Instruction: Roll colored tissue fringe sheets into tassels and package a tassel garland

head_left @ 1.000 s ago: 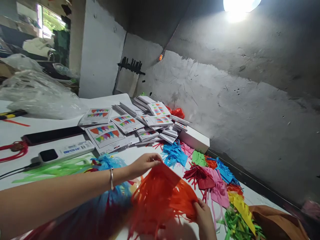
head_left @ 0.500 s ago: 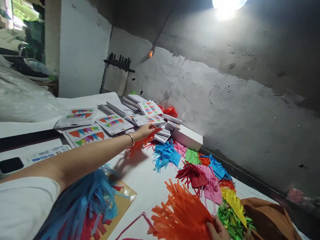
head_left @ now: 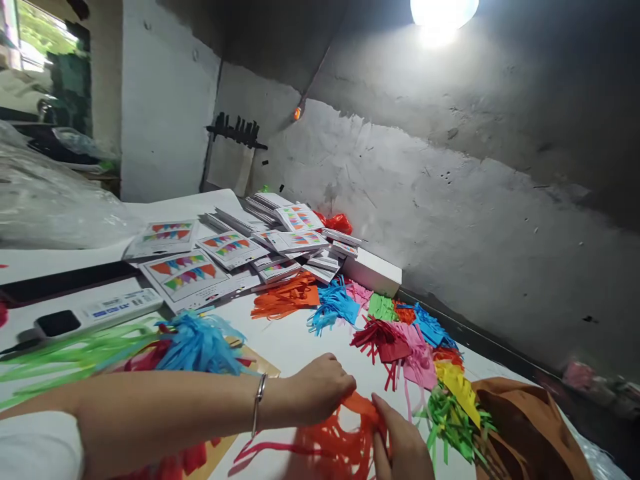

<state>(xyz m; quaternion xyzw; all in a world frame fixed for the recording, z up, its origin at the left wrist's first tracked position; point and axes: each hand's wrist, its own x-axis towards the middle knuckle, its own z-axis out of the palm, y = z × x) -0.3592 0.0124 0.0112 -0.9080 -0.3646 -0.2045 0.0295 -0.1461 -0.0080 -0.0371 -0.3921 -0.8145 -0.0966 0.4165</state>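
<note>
Clearly lit by a lamp (head_left: 444, 15) overhead, a person works with both bare hands over a white table (head_left: 287, 347). Low and near the front edge of the view, a piece of orange fringed paper (head_left: 361, 408) hangs between the two hands, its loose strips trailing below them. The left hand (head_left: 320, 390), wearing a silver bracelet (head_left: 259, 400) at the wrist, is curled into a fist and clamped on one end of the paper. The right hand (head_left: 403, 443) has its thumb and fingers pinched on the other end; its lower part is cut off by the view.

Beyond the hands, an orange fringed bundle (head_left: 287, 295) lies just beside a blue one (head_left: 334, 303). From there, dark red, pink, green and yellow bundles run toward the right, ending near a brown bag (head_left: 533, 427). Farther back, printed cards (head_left: 185, 277) are heaped beside a white box (head_left: 373, 272). Blue tassels (head_left: 203, 347) lie behind the left forearm.
</note>
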